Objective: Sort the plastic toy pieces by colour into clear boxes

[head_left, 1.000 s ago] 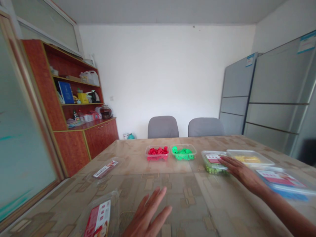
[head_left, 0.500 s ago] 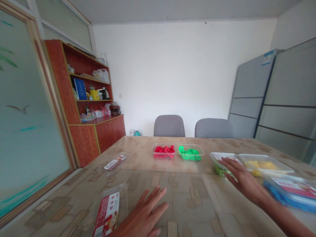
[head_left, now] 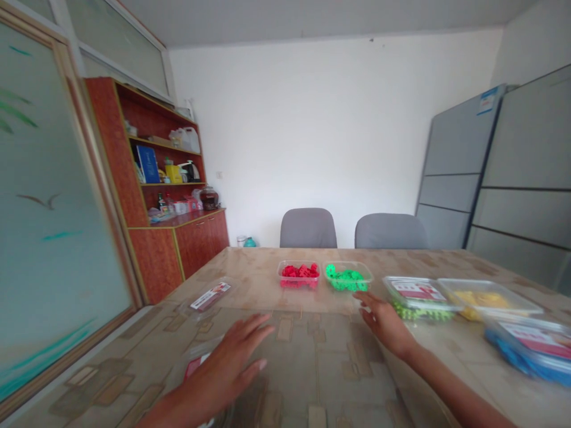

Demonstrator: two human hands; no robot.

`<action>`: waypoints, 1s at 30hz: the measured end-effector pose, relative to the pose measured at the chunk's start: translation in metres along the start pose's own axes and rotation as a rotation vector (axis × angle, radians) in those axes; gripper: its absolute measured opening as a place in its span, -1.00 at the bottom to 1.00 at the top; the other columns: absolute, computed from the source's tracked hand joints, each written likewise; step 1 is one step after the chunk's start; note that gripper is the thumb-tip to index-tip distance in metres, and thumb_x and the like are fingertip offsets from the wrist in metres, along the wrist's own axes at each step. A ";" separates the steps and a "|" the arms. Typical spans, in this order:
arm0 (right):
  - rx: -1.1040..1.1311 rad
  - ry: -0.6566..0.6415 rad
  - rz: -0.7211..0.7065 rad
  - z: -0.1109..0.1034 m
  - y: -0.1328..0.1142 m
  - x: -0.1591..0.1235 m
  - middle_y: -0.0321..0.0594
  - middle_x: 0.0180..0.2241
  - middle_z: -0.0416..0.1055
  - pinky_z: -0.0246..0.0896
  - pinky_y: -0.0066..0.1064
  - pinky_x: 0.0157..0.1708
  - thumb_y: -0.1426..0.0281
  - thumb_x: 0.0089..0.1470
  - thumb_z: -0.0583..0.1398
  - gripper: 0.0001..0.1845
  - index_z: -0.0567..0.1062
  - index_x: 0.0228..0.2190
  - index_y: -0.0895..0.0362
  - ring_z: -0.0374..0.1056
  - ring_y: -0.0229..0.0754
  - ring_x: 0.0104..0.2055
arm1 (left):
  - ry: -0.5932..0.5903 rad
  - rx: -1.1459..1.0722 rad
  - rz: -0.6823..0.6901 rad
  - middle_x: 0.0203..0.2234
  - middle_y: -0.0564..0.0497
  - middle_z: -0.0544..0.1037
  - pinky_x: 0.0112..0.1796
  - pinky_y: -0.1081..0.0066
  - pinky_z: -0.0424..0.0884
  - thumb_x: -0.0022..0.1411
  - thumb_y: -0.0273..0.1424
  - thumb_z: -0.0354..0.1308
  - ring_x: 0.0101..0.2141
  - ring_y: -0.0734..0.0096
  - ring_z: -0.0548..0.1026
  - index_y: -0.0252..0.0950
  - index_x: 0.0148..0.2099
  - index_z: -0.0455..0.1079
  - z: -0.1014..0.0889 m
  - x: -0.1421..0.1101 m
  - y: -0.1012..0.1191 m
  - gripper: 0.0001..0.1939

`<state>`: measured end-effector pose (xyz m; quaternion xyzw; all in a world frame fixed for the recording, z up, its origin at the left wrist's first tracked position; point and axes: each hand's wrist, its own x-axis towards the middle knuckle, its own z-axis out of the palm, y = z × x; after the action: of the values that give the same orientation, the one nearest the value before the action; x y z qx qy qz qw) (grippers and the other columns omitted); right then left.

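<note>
My left hand [head_left: 227, 362] lies flat with fingers spread over a clear lid with a red and white label [head_left: 193, 367] near the table's front. My right hand [head_left: 384, 321] hovers open above the table, holding nothing, just in front of the open tub of bright green pieces [head_left: 347, 277]. Left of that tub stands an open tub of red pieces [head_left: 298, 275]. To the right sit a lidded tub of lime-green pieces [head_left: 417, 298], a lidded tub of yellow pieces [head_left: 486, 297] and a lidded tub of blue pieces [head_left: 526, 351].
The patterned table [head_left: 312, 351] carries another loose labelled lid [head_left: 209, 295] at its left. Two grey chairs [head_left: 307, 228] stand at the far side. A red wooden shelf unit [head_left: 156, 190] is on the left, grey cabinets [head_left: 491, 178] on the right.
My right hand left the lime-green tub's lid and moved left, in front of the bright green tub. My left hand slid left over the labelled lid. The view panned slightly.
</note>
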<state>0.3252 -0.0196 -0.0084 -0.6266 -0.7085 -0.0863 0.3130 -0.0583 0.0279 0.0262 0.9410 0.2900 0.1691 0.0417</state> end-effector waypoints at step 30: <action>-0.387 -0.045 -0.039 0.016 0.023 0.062 -0.10 -0.26 0.47 0.14 -0.16 -0.18 0.58 0.06 0.09 -0.67 0.52 -0.21 0.04 0.29 0.06 -0.16 | 0.088 0.010 -0.103 0.20 -0.01 0.29 0.14 0.11 0.20 0.32 -0.25 0.03 0.16 0.14 0.28 -0.06 0.23 0.21 -0.013 -0.004 -0.041 -0.56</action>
<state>0.3401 0.0445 0.0074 -0.6629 -0.6975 -0.2132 0.1691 -0.0874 0.0593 0.0299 0.9167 0.3406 0.2064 0.0327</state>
